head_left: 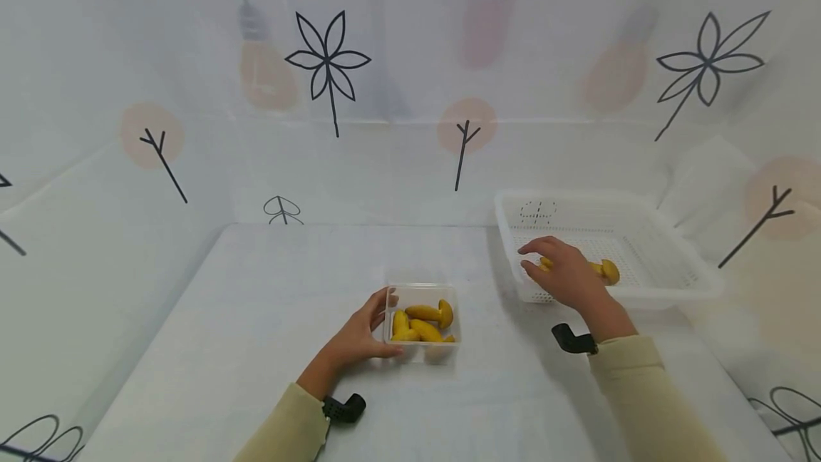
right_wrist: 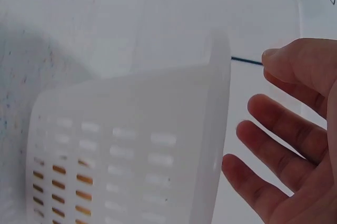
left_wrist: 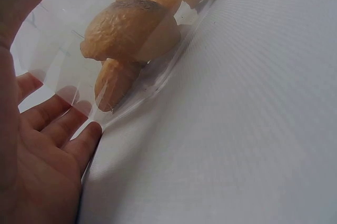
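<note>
My left hand grips a clear plastic box on the table, its thumb at the near side and its fingers along the far left. Several yellow mushrooms lie inside the box. Through its wall, one mushroom with a wrinkled cap shows large in the left wrist view. Over the near left part of a white perforated basket, my right hand hovers with loosely bent, spread fingers and holds nothing. Yellow mushrooms lie in the basket, partly hidden by that hand.
White cloth covers the table. Behind it and at both sides hang white sheets printed with plants and lamps. The basket's near wall rises beside the right hand. Each wrist wears a black camera band.
</note>
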Demonstrator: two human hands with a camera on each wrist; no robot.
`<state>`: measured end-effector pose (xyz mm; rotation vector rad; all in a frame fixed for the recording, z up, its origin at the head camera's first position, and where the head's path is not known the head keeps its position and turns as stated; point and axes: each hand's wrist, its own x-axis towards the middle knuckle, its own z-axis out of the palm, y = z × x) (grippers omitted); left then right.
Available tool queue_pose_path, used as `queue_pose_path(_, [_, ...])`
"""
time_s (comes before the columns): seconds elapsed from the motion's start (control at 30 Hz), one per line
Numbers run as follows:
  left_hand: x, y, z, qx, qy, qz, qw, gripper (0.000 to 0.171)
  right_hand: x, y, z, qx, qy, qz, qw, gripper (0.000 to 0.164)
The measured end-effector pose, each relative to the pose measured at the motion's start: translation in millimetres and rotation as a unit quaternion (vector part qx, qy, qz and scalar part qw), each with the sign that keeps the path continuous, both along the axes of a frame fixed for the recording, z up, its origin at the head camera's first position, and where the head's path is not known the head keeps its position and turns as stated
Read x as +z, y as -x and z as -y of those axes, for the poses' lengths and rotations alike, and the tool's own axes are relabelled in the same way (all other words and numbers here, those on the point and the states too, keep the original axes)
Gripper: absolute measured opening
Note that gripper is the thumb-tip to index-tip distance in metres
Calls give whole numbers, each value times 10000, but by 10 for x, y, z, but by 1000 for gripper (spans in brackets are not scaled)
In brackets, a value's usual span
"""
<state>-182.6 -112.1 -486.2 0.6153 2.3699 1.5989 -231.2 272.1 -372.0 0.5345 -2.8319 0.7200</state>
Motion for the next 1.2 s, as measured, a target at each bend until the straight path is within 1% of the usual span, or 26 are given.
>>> queue_pose_path(0.13, [-4,1,1,-6,4,-38,10000,108,-12,-20,108,220,-54,-403,9989,21])
queue_pose_path(0.2, [-2,2,-1,18,30,-11,10000,108,-17,-26,160,307,-86,-473,9984,21])
queue_pose_path(0.37, [-3,15,-13,30,26,18,10000,108,-32,-37,268,375,-235,-370,9983,21])
queue_pose_path(0.57, [-22,28,-11,43,-1,7,10000,108,-41,-88,397,439,-352,-303,9980,20])
queue_pose_path(0.83, [-36,19,10,39,-46,26,10000,107,-47,-149,606,824,-460,-365,9949,19])
queue_pose_path(1.2, [-34,24,7,35,-21,35,10000,108,-59,-218,826,1444,-519,-390,9874,19])
